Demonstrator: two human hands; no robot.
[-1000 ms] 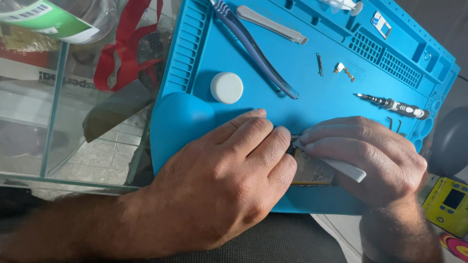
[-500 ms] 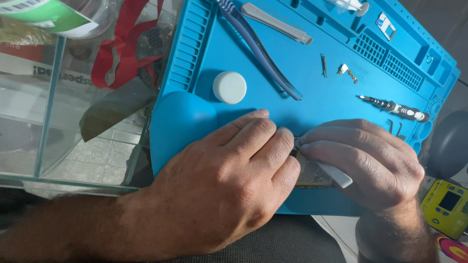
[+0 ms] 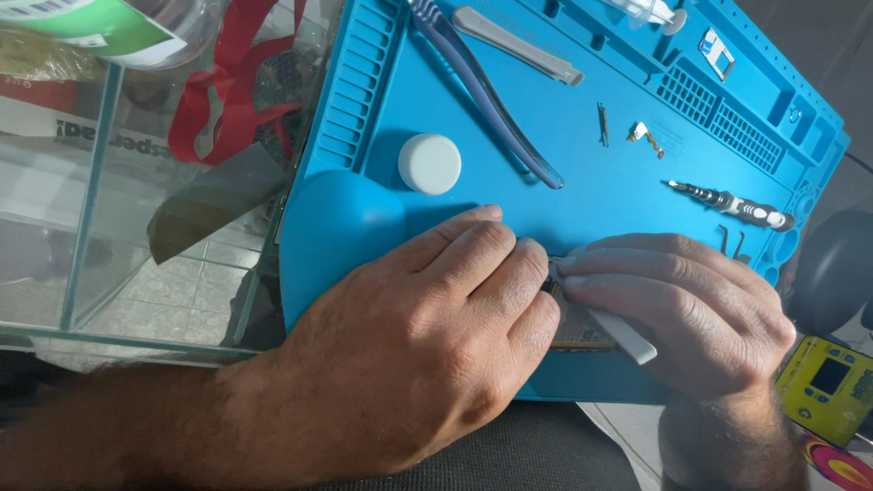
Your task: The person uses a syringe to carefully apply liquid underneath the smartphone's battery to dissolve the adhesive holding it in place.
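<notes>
The white pry tool [image 3: 623,336] sits slightly lower and deeper under the right hand [image 3: 691,314].

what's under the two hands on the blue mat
A flat, thin device lies on the blue silicone work mat, only an edge showing between the left hand and right hand. The right hand holds a white plastic pry tool; the rest is covered.

Blue ribbed mat [image 3: 582,164], white round cap [image 3: 429,164], yellow gadget [image 3: 829,389], red straps [image 3: 227,100].

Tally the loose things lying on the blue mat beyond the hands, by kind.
Tweezers: 1
Grey pry tool: 1
White round cap: 1
Screwdriver bit: 1
Small metal parts: 2
Total: 6
</notes>
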